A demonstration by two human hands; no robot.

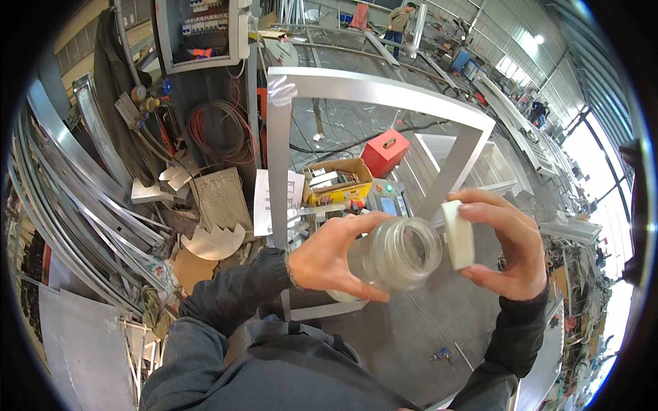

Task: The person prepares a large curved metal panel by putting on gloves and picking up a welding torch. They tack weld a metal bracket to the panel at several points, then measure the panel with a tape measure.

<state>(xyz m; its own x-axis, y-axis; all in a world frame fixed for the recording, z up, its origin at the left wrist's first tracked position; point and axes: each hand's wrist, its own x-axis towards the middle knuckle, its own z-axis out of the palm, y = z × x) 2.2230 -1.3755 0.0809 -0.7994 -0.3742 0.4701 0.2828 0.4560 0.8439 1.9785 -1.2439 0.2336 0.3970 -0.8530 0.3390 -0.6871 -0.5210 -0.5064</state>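
My left hand (329,257) is wrapped round a clear, wide-mouthed jar (394,257), its threaded mouth tilted toward the right. Its contents cannot be made out. Between the thumb and fingers of my right hand (510,240) is a white round lid (458,235), held on edge just right of the jar's mouth and apart from it. Behind both hands stands a silver metal frame (380,89), its lower part partly hidden by my left hand and the jar.
Past the frame are a yellow cardboard box (339,179) of parts and a red box (384,152). Long metal strips (75,178) lie at the left, below an open electrical cabinet (202,65). Cables cross the grey floor (411,349). A person (397,27) stands far back.
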